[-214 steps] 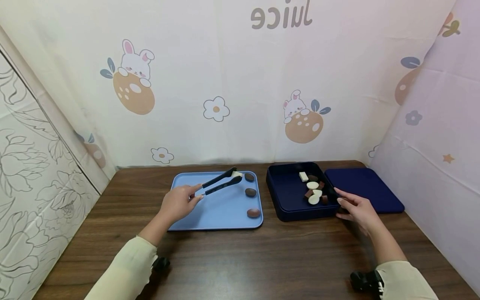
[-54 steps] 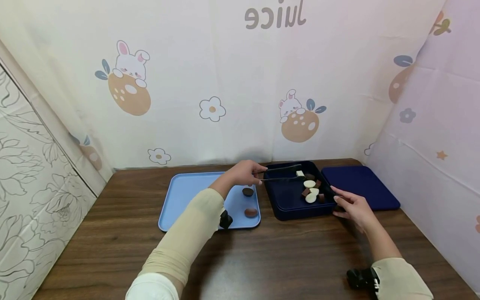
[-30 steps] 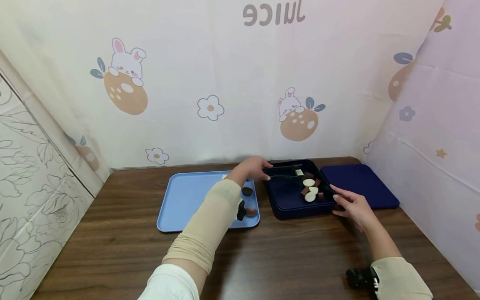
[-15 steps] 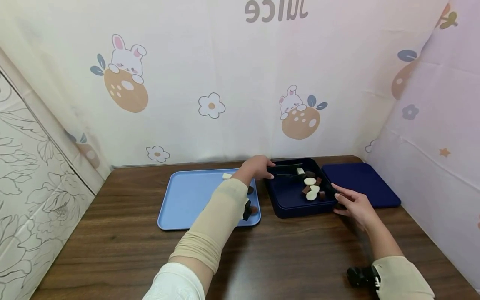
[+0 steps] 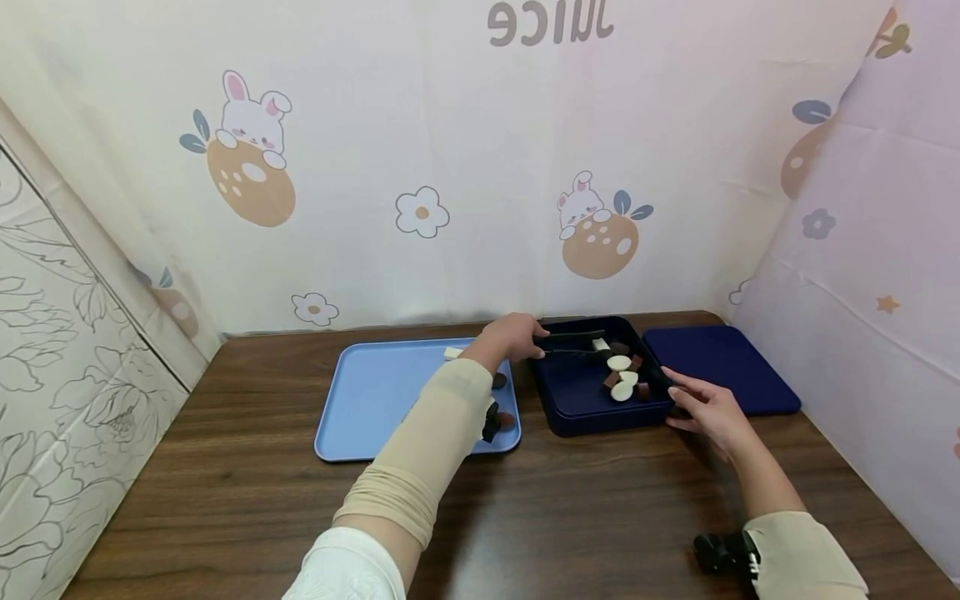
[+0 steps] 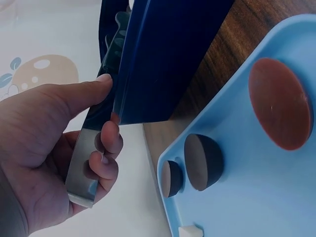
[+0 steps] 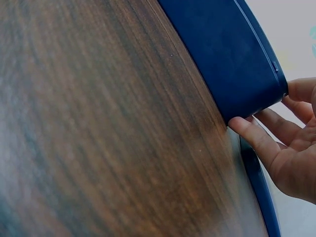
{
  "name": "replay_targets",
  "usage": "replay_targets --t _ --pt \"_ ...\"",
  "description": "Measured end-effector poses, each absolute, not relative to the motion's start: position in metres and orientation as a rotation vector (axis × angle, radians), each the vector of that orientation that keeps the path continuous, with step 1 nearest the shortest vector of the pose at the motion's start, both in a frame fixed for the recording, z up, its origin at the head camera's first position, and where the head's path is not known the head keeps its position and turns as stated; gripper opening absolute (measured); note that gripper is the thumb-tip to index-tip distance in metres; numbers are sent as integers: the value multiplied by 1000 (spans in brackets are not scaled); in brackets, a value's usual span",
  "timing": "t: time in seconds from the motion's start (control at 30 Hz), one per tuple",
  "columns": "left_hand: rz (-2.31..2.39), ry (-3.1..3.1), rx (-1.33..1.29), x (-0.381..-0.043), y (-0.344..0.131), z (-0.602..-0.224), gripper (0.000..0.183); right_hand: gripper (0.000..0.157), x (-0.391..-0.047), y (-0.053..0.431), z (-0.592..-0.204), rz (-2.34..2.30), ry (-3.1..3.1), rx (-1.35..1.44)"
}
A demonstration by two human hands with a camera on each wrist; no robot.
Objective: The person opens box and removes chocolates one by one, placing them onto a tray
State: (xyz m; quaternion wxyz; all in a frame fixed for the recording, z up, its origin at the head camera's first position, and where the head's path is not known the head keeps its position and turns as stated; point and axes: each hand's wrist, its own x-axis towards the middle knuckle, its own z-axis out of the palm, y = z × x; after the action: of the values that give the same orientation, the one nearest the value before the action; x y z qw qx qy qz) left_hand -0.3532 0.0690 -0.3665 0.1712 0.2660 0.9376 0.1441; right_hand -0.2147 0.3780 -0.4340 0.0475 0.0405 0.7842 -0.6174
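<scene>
In the head view my left hand grips metal tongs with dark tips, reaching over the left wall of a navy box. The tips lie either side of a small white block; whether they touch it I cannot tell. Beside it in the box are white ovals, brown cubes and a dark piece, all like chocolates. At the box's front right corner, my right hand holds the box, its thumb low on the wall and fingers higher, as the right wrist view shows.
Left of the box lies a light blue tray. On it are a white piece, two dark half-eggs and a reddish-brown oval. A flat navy lid lies right of the box. A patterned curtain hangs behind.
My left hand has carried the tongs right, from above the tray into the box. During the last second they have barely moved. My right hand stays on the box corner.
</scene>
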Motion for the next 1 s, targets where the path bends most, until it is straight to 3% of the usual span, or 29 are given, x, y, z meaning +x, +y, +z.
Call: replay_targets --t 0.43,1.0 --pt "356 2670 765 -351 60 -355 44 57 -215 377 -434 -1881 2395 135" --pt "287 2752 792 -351 72 -366 46 62 -214 380 -436 -1853 2421 111"
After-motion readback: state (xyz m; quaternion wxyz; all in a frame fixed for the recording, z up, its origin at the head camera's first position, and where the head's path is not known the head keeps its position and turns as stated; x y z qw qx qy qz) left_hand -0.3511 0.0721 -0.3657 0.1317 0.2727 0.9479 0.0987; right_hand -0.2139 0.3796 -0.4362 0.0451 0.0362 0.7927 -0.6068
